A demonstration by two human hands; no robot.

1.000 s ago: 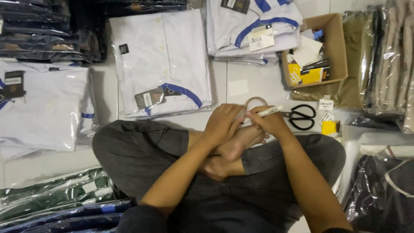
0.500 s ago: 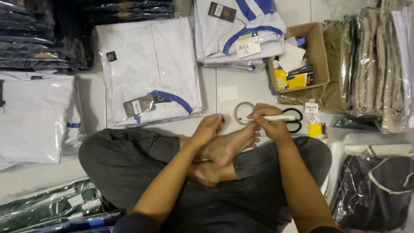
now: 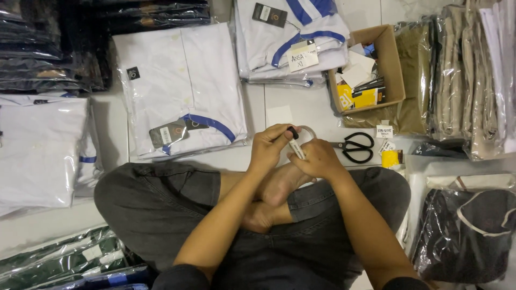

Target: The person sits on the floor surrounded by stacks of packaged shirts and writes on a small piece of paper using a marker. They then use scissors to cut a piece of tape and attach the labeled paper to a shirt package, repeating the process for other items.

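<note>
Since the earlier frame, both hands have drawn together over the crossed feet, and the white marker pen with a black cap (image 3: 294,144) now stands between them instead of lying under the right hand alone.

Head view, hands: the left hand (image 3: 269,147) reaches forward from a bent elbow, thumb and forefinger pinched on the black cap at the far end of the pen, the remaining fingers curled. The right hand (image 3: 318,159) is closed around the white barrel at the near end, knuckles up, wrist angled in from the right. The pen sits just above the bare foot (image 3: 279,182), over the white tiled floor (image 3: 322,115). A ring of clear tape lies partly hidden behind the hands; its contact with them cannot be told.

Head view, count: one pair of black-handled scissors (image 3: 356,147) lies just right of the right hand, apart from it. One open brown cardboard box (image 3: 392,70) holding cards and small items stands far right. One small yellow roll (image 3: 390,158) lies near the scissors. Two white shirts with blue trim in clear bags lie ahead: one flat far left of the hands (image 3: 180,88), one atop a stack further back (image 3: 293,40). Bagged khaki garments (image 3: 462,80) are piled at the right edge.
</note>
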